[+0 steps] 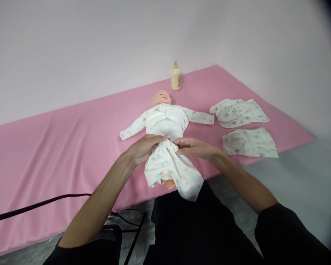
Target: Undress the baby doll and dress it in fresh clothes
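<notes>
Hands (145, 148) (196, 148) (2) hold 1 garment (168, 162) on 1 doll (168, 127).

I see two plain, pale walls (71, 48) meeting behind a long table (38, 165), its pink cloth cover creased toward the left. Soft, even light greys the walls a little near their corner. Below, a mottled grey floor (226, 198) shows, with a black-framed chair (117, 232) tucked close by the table's front edge.

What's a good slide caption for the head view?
Left hand and right hand hold the top of patterned pants partly on a doll lying face-up on pink cloth.
</notes>
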Tool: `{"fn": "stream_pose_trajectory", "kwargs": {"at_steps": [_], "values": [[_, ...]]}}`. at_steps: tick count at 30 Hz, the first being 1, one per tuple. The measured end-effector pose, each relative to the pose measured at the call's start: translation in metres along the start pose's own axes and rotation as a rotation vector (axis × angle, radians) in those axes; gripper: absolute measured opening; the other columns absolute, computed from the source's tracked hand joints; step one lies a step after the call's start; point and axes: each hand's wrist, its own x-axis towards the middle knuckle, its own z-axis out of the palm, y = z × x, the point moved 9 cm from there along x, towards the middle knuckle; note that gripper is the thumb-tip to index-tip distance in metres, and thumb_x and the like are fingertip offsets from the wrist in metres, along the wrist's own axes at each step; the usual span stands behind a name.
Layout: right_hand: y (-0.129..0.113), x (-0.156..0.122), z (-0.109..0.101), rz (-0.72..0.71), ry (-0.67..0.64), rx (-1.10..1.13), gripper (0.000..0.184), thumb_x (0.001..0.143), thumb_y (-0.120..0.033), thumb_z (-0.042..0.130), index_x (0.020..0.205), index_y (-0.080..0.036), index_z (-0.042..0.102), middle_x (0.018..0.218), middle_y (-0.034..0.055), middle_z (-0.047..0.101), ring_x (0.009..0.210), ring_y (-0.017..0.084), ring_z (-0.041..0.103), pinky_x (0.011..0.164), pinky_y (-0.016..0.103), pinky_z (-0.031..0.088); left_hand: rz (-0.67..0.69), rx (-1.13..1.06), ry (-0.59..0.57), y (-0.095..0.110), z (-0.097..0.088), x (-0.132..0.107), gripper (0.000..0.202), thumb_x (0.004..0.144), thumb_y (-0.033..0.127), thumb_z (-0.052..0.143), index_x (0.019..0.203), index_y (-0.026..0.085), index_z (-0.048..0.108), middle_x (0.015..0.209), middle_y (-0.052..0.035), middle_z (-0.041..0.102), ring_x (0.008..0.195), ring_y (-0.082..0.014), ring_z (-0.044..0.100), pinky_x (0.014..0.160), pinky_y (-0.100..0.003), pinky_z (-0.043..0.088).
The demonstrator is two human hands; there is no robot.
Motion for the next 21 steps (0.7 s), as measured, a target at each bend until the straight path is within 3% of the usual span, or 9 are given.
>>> {"fn": "stream_pose_trajectory", "kwargs": {"at_steps": [5,9,11,16,19,21], "values": [[-0.004,0.019,0.003,-0.009,-0.027,-0.074,0.027,0.085,-0.044,0.067,0.091,-0.017,0.065,0.085,-0.0017,0.059,0.079,0.012,0.052,0.072,0.026,0.042,-0.124,-0.228,-0.030,-0.019,0.000,0.007,0.018,0.083,0.026,0.070,0.090,0.009,0.070,0.078,-0.0068,0.069,0.068,-0.0126,0.064,0.064,-0.023,0.053],[-0.010,0.026,0.003,-0.075,0.027,-0.104,0.038,0.094,-0.050,0.054,0.073,-0.018,0.053,0.072,-0.0036,0.046,0.067,0.010,0.043,0.064,0.025,0.037,-0.274,-0.349,-0.021,-0.042,0.004,0.001,0.016,0.084,0.020,0.065,0.093,0.008,0.069,0.079,-0.0084,0.071,0.068,-0.0151,0.067,0.061,-0.023,0.054],[-0.012,0.025,0.007,-0.091,-0.013,-0.191,0.034,0.093,-0.047,0.058,0.076,-0.018,0.056,0.077,-0.0023,0.051,0.071,0.011,0.046,0.066,0.025,0.039,-0.281,-0.330,0.014,-0.046,-0.001,-0.001,0.014,0.084,0.019,0.065,0.090,0.007,0.069,0.075,-0.0080,0.070,0.063,-0.0148,0.066,0.056,-0.023,0.053],[-0.007,0.018,0.010,-0.053,-0.165,-0.301,0.026,0.090,-0.041,0.063,0.105,-0.019,0.064,0.101,0.0018,0.063,0.086,0.013,0.054,0.074,0.026,0.043,-0.220,-0.273,0.007,-0.042,-0.017,-0.002,0.016,0.084,0.024,0.066,0.081,0.009,0.068,0.063,-0.0025,0.064,0.049,-0.0092,0.058,0.046,-0.019,0.045],[-0.005,0.020,0.013,-0.032,-0.249,-0.345,0.025,0.091,-0.042,0.062,0.092,-0.017,0.064,0.087,-0.0004,0.061,0.074,0.011,0.049,0.065,0.024,0.039,-0.194,-0.254,-0.019,-0.040,-0.016,0.001,0.017,0.084,0.025,0.068,0.078,0.009,0.067,0.061,-0.0020,0.063,0.049,-0.0092,0.057,0.046,-0.019,0.045],[-0.011,0.026,0.009,-0.075,-0.192,-0.348,0.027,0.092,-0.042,0.059,0.086,-0.017,0.062,0.079,-0.0017,0.056,0.070,0.011,0.046,0.064,0.025,0.037,-0.210,-0.266,-0.054,-0.041,-0.010,0.004,0.014,0.083,0.023,0.069,0.081,0.009,0.067,0.065,-0.0028,0.064,0.053,-0.0101,0.060,0.048,-0.019,0.047]]}}
